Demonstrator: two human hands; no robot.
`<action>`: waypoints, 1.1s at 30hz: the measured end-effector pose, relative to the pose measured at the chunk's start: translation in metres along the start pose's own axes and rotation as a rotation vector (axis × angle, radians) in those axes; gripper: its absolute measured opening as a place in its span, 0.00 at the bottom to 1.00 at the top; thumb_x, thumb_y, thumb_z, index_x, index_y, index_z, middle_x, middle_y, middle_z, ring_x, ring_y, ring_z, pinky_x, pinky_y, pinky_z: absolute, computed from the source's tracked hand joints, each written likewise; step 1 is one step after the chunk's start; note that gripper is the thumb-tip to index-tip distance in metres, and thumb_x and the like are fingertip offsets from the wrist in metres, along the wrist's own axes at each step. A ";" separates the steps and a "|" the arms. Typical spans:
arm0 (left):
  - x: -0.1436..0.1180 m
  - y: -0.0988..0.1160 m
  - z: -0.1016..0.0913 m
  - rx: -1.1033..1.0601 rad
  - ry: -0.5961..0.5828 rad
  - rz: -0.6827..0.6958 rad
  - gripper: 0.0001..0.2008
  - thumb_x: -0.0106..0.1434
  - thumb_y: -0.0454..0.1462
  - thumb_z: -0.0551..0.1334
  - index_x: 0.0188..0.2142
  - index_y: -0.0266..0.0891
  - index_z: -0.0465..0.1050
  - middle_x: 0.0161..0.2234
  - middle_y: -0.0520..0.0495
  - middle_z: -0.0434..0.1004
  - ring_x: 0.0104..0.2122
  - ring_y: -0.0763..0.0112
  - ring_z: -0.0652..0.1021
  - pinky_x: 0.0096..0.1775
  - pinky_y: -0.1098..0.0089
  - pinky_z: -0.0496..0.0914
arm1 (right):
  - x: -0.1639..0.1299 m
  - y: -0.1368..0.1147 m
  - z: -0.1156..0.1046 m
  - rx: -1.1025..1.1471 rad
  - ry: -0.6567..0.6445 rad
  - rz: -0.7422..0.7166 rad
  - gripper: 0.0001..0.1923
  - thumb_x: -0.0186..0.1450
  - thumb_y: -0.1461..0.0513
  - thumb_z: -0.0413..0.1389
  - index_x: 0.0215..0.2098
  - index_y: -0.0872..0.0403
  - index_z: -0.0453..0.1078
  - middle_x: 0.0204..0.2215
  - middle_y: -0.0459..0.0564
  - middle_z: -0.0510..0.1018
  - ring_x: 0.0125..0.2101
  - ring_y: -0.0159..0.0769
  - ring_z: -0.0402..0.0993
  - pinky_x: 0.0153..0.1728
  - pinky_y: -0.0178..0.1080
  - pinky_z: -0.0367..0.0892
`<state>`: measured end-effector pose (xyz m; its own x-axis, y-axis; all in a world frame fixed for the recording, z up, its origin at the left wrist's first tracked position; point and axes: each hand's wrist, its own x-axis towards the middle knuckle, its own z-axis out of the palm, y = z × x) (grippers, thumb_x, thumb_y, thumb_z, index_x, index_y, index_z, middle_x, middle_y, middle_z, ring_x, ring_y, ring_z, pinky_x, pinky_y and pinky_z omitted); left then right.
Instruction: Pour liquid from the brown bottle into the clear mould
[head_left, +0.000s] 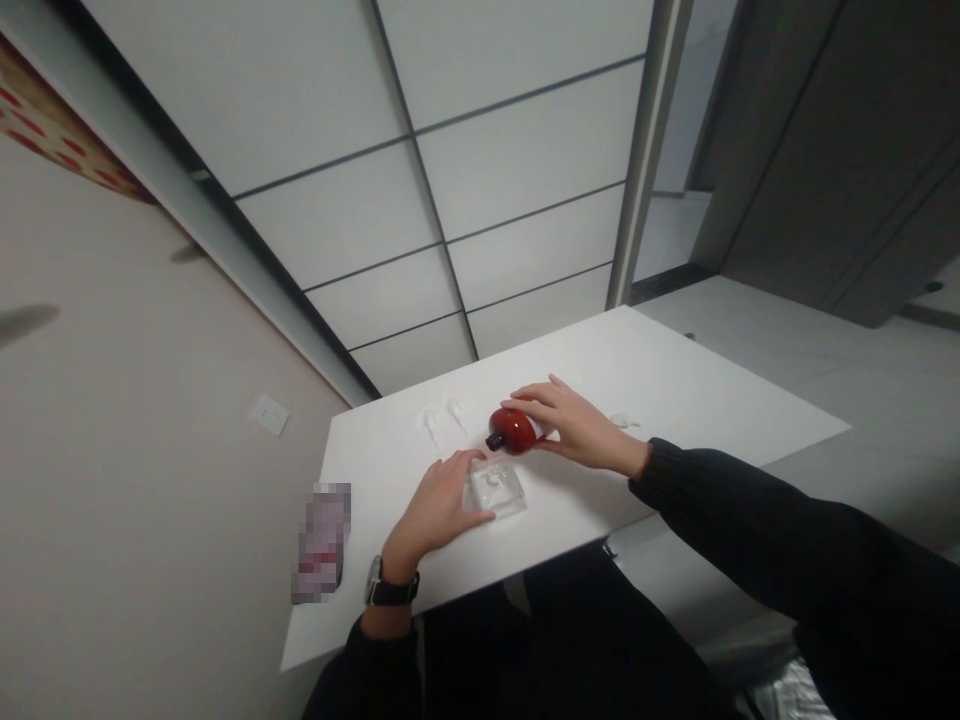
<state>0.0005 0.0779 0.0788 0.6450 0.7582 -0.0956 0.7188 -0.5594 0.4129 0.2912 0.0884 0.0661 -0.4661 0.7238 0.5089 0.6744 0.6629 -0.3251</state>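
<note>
My right hand (581, 428) grips a reddish-brown bottle (513, 431), fingers over the top and thumb below. The bottle is tipped over, its dark neck pointing left and slightly down, above and behind a clear square dish (501, 490). Around the left side of that dish my left hand (442, 508) is closed, with the thumb along the near edge. Something small and whitish shows in the dish, too unclear to name. Whether any liquid leaves the bottle, I cannot tell.
Two small white pieces (454, 413) lie behind the dish on the white table (675, 390). A pale crumpled thing (624, 421) is beyond my right wrist. On the left stands a blurred-out pinkish object (322, 545). Wall and paneled doors border the table.
</note>
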 end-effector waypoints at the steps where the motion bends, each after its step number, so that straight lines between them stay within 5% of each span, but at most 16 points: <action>1: 0.000 -0.001 0.001 -0.003 0.000 0.010 0.35 0.61 0.42 0.73 0.65 0.46 0.65 0.58 0.42 0.73 0.56 0.48 0.75 0.59 0.52 0.67 | 0.001 0.000 -0.001 -0.015 -0.002 -0.006 0.37 0.66 0.63 0.66 0.70 0.43 0.63 0.62 0.59 0.75 0.63 0.55 0.71 0.66 0.73 0.57; 11: -0.001 -0.002 0.002 -0.041 0.011 0.022 0.27 0.60 0.41 0.74 0.55 0.44 0.69 0.54 0.43 0.75 0.53 0.48 0.76 0.56 0.53 0.69 | 0.009 -0.008 -0.005 -0.095 -0.015 -0.018 0.36 0.65 0.64 0.66 0.69 0.47 0.63 0.62 0.60 0.75 0.62 0.55 0.72 0.66 0.73 0.58; 17: -0.001 -0.002 0.003 -0.112 0.037 -0.029 0.39 0.56 0.40 0.76 0.61 0.42 0.60 0.57 0.39 0.76 0.57 0.46 0.77 0.58 0.52 0.69 | 0.011 -0.008 -0.008 -0.226 -0.029 -0.108 0.34 0.66 0.68 0.64 0.68 0.46 0.64 0.62 0.59 0.76 0.62 0.53 0.72 0.66 0.69 0.61; 23: -0.001 -0.002 0.006 -0.157 0.064 -0.057 0.39 0.54 0.40 0.76 0.61 0.42 0.60 0.54 0.40 0.77 0.54 0.47 0.78 0.56 0.52 0.71 | 0.013 -0.014 -0.010 -0.331 -0.050 -0.259 0.27 0.71 0.71 0.57 0.66 0.51 0.68 0.61 0.61 0.77 0.63 0.52 0.72 0.67 0.65 0.60; 33: -0.001 -0.007 0.011 -0.199 0.097 -0.033 0.43 0.53 0.43 0.78 0.64 0.40 0.61 0.56 0.35 0.77 0.55 0.43 0.78 0.57 0.47 0.71 | 0.020 -0.024 -0.015 -0.388 -0.132 -0.377 0.30 0.69 0.75 0.55 0.66 0.51 0.70 0.61 0.62 0.77 0.65 0.51 0.71 0.68 0.63 0.60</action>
<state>-0.0022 0.0771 0.0660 0.5874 0.8088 -0.0287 0.6674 -0.4641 0.5824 0.2744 0.0840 0.0964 -0.7670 0.4844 0.4206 0.5967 0.7796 0.1901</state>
